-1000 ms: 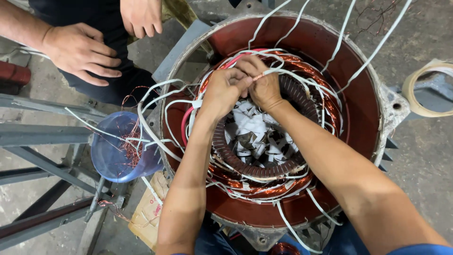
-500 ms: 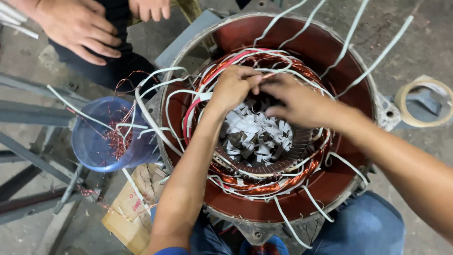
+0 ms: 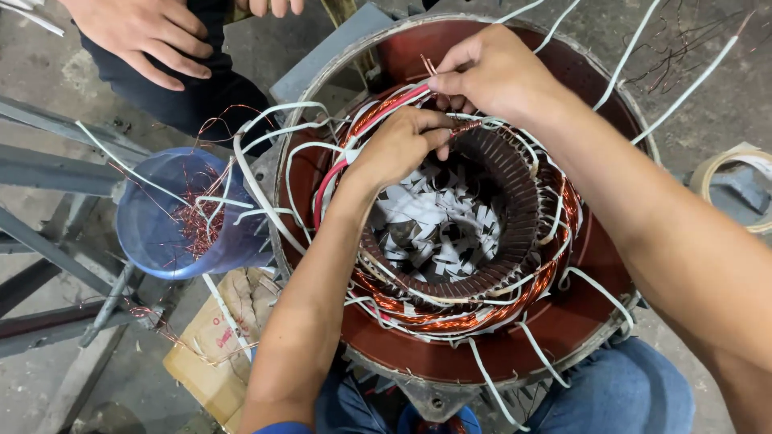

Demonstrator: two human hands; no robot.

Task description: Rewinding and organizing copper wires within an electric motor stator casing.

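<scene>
Pinched shut around the red-sleeved lead (image 3: 378, 120) with the left hand (image 3: 398, 145), thumb and fingertips pressed together at the top of the copper winding (image 3: 482, 313). Closed too with the right hand (image 3: 498, 76), fingers curled around the same lead's far end, bare copper strand tips (image 3: 426, 64) poking out past the knuckles.

Compared with half a second ago: right hand lifted away from the left, up toward the far rim of the stator housing (image 3: 563, 337); left hand kept low on the coil. Hands then bunched together, now apart, with the lead stretched between them. Judged from that: lead freed from the bundle and drawn taut, grip split into an anchoring hand and a pulling hand.

Long axis of the lead running from lower left, along the curve of the winding, up and right to the stripped end, which points at the far rim. Housing itself lying open end up, bore axis aimed straight at the camera, white paper slot liners (image 3: 438, 225) jumbled in the bore.

Further out: loose white-sleeved leads (image 3: 257, 185) trailing over the left rim; just beside that rim, a blue bowl (image 3: 153, 241) holding copper scraps. Below it, a cardboard box (image 3: 213, 345). At the top left, another person's hand (image 3: 149, 36), resting, well apart. At the right edge, a tape roll (image 3: 724, 173) on the floor.
</scene>
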